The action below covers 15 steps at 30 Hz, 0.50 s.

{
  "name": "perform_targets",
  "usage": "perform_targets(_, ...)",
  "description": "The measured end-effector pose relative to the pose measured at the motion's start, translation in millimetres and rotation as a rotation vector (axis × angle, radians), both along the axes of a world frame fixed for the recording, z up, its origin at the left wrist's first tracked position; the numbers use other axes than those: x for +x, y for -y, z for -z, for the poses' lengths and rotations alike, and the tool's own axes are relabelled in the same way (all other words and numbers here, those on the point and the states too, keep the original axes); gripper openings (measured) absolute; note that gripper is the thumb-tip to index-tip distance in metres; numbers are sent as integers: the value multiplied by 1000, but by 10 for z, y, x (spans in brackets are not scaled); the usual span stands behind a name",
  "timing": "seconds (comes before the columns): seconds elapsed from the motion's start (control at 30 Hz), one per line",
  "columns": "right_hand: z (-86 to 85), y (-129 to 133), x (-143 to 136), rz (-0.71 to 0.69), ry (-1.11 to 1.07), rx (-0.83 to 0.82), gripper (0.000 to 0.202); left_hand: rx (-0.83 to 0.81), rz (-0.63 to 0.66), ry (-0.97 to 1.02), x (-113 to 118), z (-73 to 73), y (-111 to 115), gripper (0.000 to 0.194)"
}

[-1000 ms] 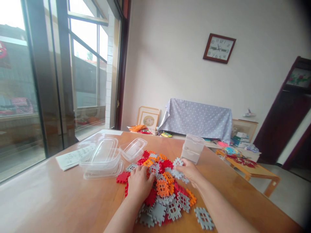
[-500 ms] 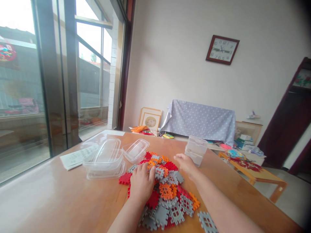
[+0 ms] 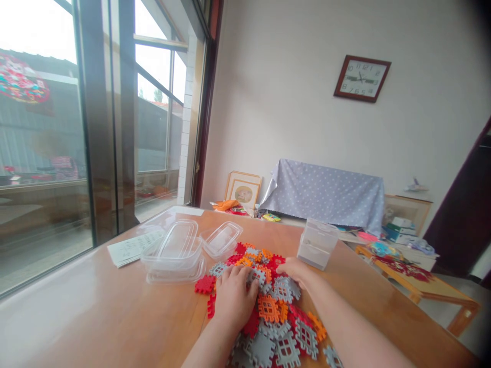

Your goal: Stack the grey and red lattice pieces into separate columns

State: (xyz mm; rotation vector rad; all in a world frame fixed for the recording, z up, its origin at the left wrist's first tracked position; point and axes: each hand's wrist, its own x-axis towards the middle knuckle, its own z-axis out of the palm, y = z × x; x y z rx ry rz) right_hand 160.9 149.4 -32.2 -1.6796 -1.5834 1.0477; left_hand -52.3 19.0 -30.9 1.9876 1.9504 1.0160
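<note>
A pile of red, orange and grey notched plastic pieces (image 3: 268,308) lies on the wooden table (image 3: 153,312). My left hand (image 3: 235,295) rests palm down over the pile's left side, its fingers spread a little on the pieces. At the upper right of the pile, my right hand (image 3: 294,271) touches a red piece (image 3: 276,262) with its fingertips curled together; whether it grips that piece is hard to make out. Just behind my right hand stands a clear plastic box (image 3: 317,244).
Clear plastic containers (image 3: 172,260) sit on the left, with a clear lid or tray (image 3: 221,239) beside them. Papers (image 3: 132,248) lie farther left. A low wooden table (image 3: 433,286) stands at the right, and a dotted cloth (image 3: 326,197) hangs behind.
My right hand has come down and nearer to the pile, onto its upper right edge. My left hand stays on the pieces. The whole view has shifted slightly.
</note>
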Motion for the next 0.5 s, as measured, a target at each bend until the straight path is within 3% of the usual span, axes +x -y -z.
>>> perform_targets(0.23, -221, 101, 57, -57, -184, 24, 24, -12, -9, -6, 0, 25, -4, 49)
perform_targets(0.5, -593, 338, -146, -178, -321, 67, 20, 3, -81, 61, -12, 1, -64, 37)
